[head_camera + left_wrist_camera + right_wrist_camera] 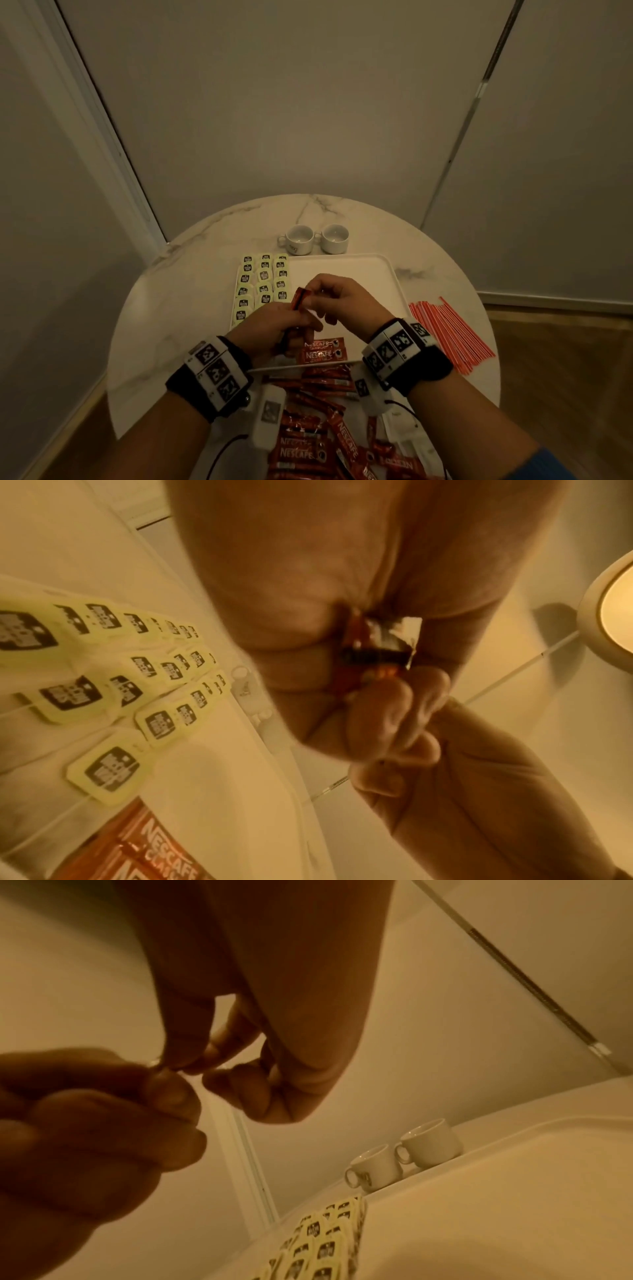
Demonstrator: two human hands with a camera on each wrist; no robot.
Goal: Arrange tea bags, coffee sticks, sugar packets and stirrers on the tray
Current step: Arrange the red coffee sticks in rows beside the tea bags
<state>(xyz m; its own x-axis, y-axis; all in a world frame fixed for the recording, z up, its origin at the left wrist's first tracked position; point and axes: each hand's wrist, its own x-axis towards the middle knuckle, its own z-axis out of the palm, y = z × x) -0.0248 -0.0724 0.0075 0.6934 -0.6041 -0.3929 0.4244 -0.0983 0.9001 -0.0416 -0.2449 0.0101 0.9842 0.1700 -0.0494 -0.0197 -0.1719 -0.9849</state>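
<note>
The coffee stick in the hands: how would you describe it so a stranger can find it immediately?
Start at the white tray on the round marble table. Above its middle, both hands meet: left hand, right hand. The coffee stick is the only red one lifted up; two others lie flat on the tray.

I'm looking down on a round marble-patterned table (191,260). Directly on it sits a white tray (373,274) at the centre, with two white cups (317,238) just beyond its far edge — side by side, touching or nearly so. To the right of the tray lies a fanned bundle of red-and-white stirrers (448,334). At the near edge, a loose heap of red coffee sticks (308,442) is spread over the tabletop.
</note>
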